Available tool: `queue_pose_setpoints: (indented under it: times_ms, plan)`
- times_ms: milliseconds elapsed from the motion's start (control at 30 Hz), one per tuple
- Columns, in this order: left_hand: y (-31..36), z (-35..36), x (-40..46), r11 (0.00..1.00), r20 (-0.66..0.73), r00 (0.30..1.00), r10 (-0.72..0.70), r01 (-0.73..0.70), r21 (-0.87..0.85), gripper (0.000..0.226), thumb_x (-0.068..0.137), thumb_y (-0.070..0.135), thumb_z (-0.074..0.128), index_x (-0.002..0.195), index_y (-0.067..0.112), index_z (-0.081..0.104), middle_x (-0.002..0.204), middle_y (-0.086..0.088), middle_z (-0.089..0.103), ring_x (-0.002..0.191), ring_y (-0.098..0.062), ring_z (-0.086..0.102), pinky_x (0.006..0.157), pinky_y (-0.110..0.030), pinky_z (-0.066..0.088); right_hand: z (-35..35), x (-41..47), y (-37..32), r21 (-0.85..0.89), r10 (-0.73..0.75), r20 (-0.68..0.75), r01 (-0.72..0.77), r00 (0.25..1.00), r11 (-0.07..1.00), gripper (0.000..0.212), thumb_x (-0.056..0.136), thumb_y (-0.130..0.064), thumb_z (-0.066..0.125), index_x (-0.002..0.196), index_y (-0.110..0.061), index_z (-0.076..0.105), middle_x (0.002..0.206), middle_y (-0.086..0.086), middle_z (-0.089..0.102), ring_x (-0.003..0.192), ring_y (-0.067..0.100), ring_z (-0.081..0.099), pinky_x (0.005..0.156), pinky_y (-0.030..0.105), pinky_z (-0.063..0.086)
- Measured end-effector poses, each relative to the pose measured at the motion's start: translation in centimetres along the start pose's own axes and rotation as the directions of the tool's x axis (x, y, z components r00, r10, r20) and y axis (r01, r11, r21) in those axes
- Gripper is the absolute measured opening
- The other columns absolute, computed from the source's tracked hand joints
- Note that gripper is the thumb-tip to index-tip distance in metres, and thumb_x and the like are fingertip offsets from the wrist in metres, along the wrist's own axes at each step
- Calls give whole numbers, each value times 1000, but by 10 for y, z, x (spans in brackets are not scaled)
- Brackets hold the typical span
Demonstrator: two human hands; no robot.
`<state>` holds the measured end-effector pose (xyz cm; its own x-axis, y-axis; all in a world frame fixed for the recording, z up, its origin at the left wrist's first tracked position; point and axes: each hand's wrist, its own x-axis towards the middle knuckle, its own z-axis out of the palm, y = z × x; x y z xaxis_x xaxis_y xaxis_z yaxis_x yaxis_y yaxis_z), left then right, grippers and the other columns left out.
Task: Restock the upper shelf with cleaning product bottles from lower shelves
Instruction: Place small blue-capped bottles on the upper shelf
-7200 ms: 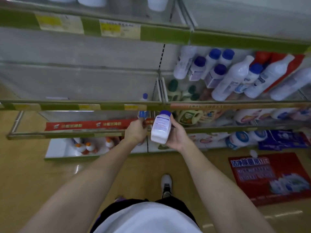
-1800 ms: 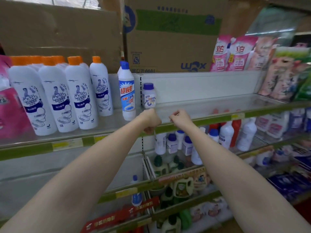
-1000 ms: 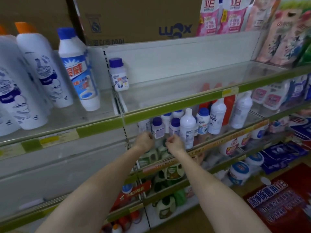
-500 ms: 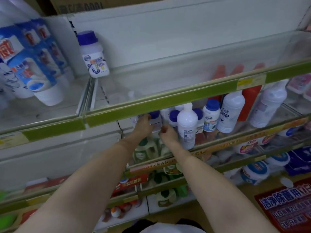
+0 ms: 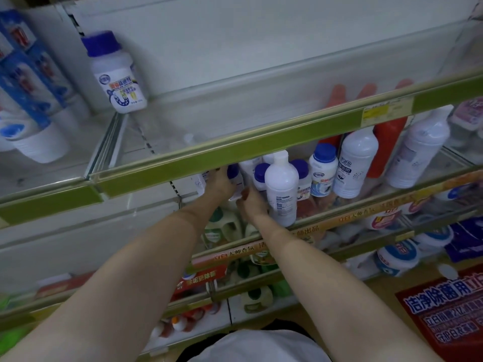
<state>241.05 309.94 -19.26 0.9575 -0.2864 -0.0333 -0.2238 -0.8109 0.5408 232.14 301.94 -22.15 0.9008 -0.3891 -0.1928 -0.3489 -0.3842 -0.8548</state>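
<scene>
Under the green shelf edge (image 5: 235, 150), left hand (image 5: 219, 185) curls round a small blue-capped bottle (image 5: 234, 176) on the lower shelf; right hand (image 5: 252, 203) reaches just beside it, grip hidden, cannot tell. Upper shelf (image 5: 235, 111) carries one placed bottle (image 5: 117, 74), most room unfilled; lifting out must clear the edge overhead

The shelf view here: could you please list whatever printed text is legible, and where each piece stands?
"洁净除菌用": red floor sign, top line; its lower lines are blurred.
"除垢更除菌", roughly: red shelf strip.
"大师香氛": orange shelf strip.
Blue-capped bottle on the upper shelf: label too blurred.
Yellow price tag: unreadable.
</scene>
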Motion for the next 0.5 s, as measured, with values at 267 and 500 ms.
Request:
queue_pose_setpoints:
  times_ms: [267, 500]
  plan:
    - [-7, 1, -9, 956, 51, 991, 121, -130, 261, 65, 84, -5, 59, 145, 3, 36, 151, -19, 31, 128, -39, 45, 97, -49, 47, -7, -12, 1, 50, -42, -4, 42, 999, 998, 42, 87, -3, 59, 128, -11, 55, 124, 14, 64, 118, 32, 57, 101, 37, 46]
    - [-6, 3, -24, 951, 12, 986, 164, -161, 265, 58, 87, 3, 63, 141, 3, 41, 145, -16, 40, 120, -38, 52, 88, -47, 50, -12, -15, -3, 44, 15, 37, -16, 999, 999, 40, 92, -9, 59, 131, -11, 53, 127, 13, 63, 118, 31, 58, 93, 29, 41]
